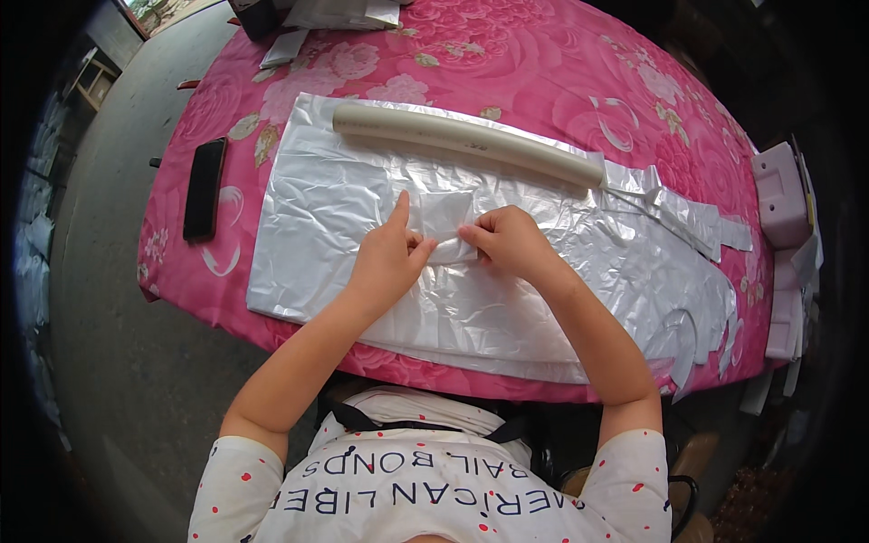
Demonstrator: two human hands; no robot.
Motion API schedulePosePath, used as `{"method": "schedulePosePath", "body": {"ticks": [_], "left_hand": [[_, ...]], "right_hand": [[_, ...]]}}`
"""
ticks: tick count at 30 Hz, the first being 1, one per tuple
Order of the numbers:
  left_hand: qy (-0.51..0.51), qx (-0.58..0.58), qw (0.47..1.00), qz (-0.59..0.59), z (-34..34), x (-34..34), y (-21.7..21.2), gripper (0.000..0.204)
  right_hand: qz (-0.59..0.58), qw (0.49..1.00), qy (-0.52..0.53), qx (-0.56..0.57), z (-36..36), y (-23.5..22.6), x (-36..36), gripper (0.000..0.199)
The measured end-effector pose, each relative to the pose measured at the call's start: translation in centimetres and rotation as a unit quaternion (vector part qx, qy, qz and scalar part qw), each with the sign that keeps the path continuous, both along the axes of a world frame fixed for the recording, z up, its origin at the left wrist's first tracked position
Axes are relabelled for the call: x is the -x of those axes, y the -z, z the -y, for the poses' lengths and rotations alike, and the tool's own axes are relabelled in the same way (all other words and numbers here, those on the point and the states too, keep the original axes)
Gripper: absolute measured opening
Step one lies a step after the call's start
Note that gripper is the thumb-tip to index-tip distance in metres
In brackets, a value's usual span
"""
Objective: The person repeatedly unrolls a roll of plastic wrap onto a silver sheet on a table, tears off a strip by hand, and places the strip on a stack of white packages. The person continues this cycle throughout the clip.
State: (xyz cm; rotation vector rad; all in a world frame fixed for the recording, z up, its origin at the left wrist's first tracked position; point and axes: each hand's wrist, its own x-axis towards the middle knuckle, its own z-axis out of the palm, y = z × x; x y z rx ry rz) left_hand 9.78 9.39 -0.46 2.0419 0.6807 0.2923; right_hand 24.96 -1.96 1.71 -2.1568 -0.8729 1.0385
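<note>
A stack of thin, shiny white plastic bags (312, 213) lies spread across the table before me, wrinkled, with loose strips at its right end. Over its middle, a small piece of thin white plastic film (448, 215) is between my hands. My left hand (385, 258) pinches its left side between thumb and curled fingers, while the index finger points up and away. On the other side, my right hand (514, 240) pinches the film's right edge with thumb and forefinger. Behind both hands, a long beige plastic pipe (453, 133) rests across the stack.
A pink flowered tablecloth (362, 366) covers the table. To the left lies a black phone (205, 190). White packets (344, 13) and a dark container (256, 16) stand at the far left edge. Pale pink moulded boxes (782, 197) are stacked beyond the right edge.
</note>
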Motion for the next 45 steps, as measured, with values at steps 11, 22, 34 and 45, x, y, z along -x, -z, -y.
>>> {"method": "schedulePosePath", "body": {"ticks": [11,22,34,45], "left_hand": [[0.104,-0.376,0.92,0.041,2.0,-1.9,0.6,0.072],[0.144,-0.298,0.938,-0.102,2.7,-2.2,1.7,0.105],[0.096,0.085,0.981,0.147,2.2,7.5,-0.1,0.059],[-0.248,0.569,0.784,0.02,4.8,19.7,1.2,0.024]], "right_hand": [[-0.007,1.0,-0.009,0.026,-0.9,0.5,-0.5,0.031],[0.167,0.985,0.026,-0.018,0.8,0.3,1.8,0.025],[0.447,0.843,-0.186,-0.235,-1.5,0.2,2.1,0.044],[0.208,0.906,-0.308,-0.202,-3.8,3.9,18.0,0.069]]}}
